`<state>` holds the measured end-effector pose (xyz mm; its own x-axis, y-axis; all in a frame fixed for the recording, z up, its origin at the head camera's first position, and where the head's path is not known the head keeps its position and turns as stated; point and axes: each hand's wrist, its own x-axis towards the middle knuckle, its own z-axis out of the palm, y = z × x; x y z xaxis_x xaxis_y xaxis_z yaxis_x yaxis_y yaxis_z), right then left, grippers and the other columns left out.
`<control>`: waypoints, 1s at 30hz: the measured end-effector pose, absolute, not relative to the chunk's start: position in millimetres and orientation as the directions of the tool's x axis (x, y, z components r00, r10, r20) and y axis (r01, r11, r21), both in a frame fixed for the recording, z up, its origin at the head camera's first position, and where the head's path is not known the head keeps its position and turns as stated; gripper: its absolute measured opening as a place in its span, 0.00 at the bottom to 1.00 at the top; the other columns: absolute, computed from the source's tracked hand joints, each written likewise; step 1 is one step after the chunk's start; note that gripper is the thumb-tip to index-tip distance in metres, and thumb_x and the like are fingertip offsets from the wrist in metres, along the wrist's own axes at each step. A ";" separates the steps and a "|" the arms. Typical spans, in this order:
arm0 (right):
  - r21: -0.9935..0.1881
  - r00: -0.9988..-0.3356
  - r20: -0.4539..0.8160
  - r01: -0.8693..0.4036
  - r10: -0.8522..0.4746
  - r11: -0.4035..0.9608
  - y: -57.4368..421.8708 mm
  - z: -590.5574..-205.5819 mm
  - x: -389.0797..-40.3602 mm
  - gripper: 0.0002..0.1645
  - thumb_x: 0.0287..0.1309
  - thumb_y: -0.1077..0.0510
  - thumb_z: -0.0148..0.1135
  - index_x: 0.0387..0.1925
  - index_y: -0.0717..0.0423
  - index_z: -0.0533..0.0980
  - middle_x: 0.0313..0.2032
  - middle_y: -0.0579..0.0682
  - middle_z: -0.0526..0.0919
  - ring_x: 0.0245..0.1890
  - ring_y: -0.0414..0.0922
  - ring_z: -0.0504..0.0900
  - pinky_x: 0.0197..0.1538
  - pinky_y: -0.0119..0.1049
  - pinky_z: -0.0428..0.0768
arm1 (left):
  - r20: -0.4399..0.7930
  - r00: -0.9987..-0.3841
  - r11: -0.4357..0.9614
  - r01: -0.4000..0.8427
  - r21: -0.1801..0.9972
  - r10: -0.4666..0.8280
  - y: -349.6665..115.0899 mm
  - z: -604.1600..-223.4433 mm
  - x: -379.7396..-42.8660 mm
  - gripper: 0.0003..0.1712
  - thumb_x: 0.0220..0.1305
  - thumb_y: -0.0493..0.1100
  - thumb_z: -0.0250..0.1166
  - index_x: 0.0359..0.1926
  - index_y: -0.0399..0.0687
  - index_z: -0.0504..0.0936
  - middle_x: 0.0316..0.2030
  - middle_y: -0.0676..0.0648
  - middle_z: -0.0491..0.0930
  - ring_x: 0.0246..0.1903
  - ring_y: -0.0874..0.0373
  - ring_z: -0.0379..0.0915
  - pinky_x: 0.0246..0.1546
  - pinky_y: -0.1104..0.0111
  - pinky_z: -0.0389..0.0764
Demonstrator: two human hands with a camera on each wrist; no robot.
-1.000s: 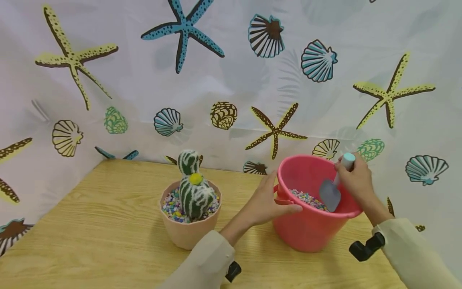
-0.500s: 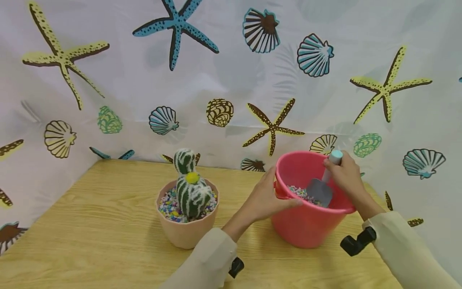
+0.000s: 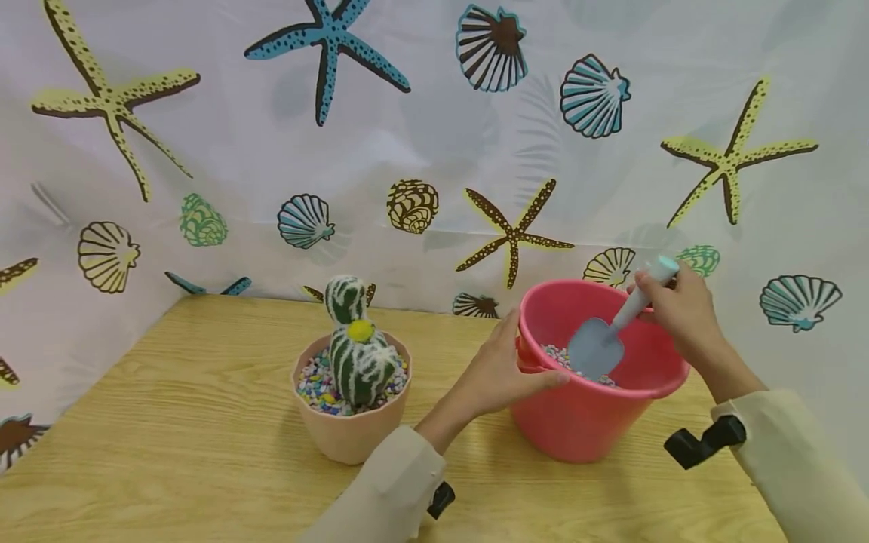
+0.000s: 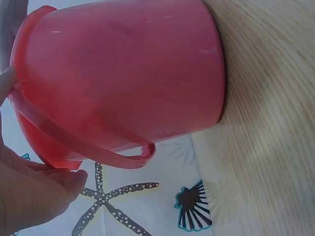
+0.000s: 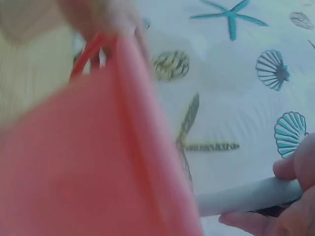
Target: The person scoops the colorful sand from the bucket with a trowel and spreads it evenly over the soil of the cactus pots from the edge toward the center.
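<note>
In the head view, a small shovel with a grey blade and pale handle leans inside the pink bucket. My right hand grips its handle above the bucket's right rim. The blade is over colored pebbles in the bucket, partly hiding them. My left hand holds the bucket at its left side, thumb along the front rim and fingers on the far side. The left wrist view shows that hand beside the bucket's hanging handle. In the right wrist view, the bucket wall hides the blade.
Left of the bucket stands a peach pot holding a striped cactus with a yellow flower, set in colored pebbles. Both stand on a wooden table. A white cloth with starfish and shell prints hangs behind.
My right hand has first moved left with the shovel, then up and right, tilting the handle rightward and raising the blade slightly. The left hand stays on the bucket.
</note>
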<state>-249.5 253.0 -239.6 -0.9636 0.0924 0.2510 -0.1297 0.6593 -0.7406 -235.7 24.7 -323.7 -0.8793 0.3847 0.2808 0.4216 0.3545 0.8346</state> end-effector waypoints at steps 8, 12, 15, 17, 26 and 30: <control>-0.502 -0.928 0.371 -0.159 0.046 0.850 253.7 -262.2 -250.5 0.22 0.67 0.53 0.50 0.47 0.71 0.65 0.39 0.69 0.77 0.36 0.59 0.79 0.34 0.46 0.79 | 0.252 -0.891 0.442 0.413 0.796 0.378 25.2 -327.2 -235.9 0.61 0.49 0.65 0.70 0.75 0.53 0.46 0.70 0.49 0.58 0.60 0.51 0.67 0.50 0.59 0.80; -0.567 -0.918 0.367 -0.092 0.151 0.818 243.7 -266.7 -252.3 0.21 0.67 0.51 0.50 0.44 0.70 0.66 0.33 0.64 0.76 0.32 0.56 0.77 0.30 0.38 0.74 | 0.253 -0.896 0.488 0.416 0.767 0.366 25.4 -328.7 -235.8 0.61 0.48 0.67 0.69 0.75 0.53 0.47 0.68 0.49 0.62 0.58 0.51 0.69 0.48 0.60 0.80; -0.647 -0.901 0.352 -0.040 0.253 0.761 236.4 -266.9 -253.6 0.23 0.67 0.49 0.50 0.45 0.69 0.67 0.34 0.63 0.77 0.31 0.54 0.78 0.27 0.31 0.73 | 0.251 -0.899 0.520 0.416 0.746 0.359 25.5 -328.0 -235.4 0.61 0.47 0.68 0.69 0.74 0.54 0.48 0.67 0.49 0.63 0.57 0.52 0.70 0.46 0.61 0.81; -0.714 -0.895 0.325 -0.020 0.305 0.700 233.9 -266.3 -254.2 0.26 0.68 0.47 0.49 0.48 0.68 0.67 0.38 0.65 0.79 0.31 0.50 0.80 0.26 0.27 0.75 | 0.255 -0.897 0.526 0.421 0.739 0.360 26.1 -326.5 -235.5 0.61 0.47 0.68 0.69 0.74 0.54 0.49 0.66 0.49 0.64 0.56 0.52 0.70 0.45 0.61 0.81; -0.958 -0.893 0.164 -0.042 0.420 0.285 231.4 -266.0 -260.1 0.22 0.69 0.50 0.49 0.51 0.66 0.65 0.40 0.61 0.82 0.18 0.29 0.79 0.25 0.28 0.82 | 0.267 -0.891 0.544 0.438 0.716 0.366 27.8 -322.2 -235.0 0.59 0.46 0.70 0.69 0.73 0.53 0.52 0.62 0.49 0.67 0.52 0.54 0.71 0.41 0.66 0.82; -0.990 -0.908 0.092 -0.039 0.409 0.136 230.8 -265.3 -262.7 0.22 0.69 0.48 0.48 0.51 0.63 0.63 0.44 0.60 0.77 0.21 0.31 0.81 0.26 0.30 0.83 | 0.266 -0.896 0.547 0.431 0.717 0.357 26.3 -319.6 -234.4 0.60 0.46 0.70 0.69 0.73 0.52 0.51 0.64 0.49 0.66 0.54 0.53 0.71 0.43 0.64 0.82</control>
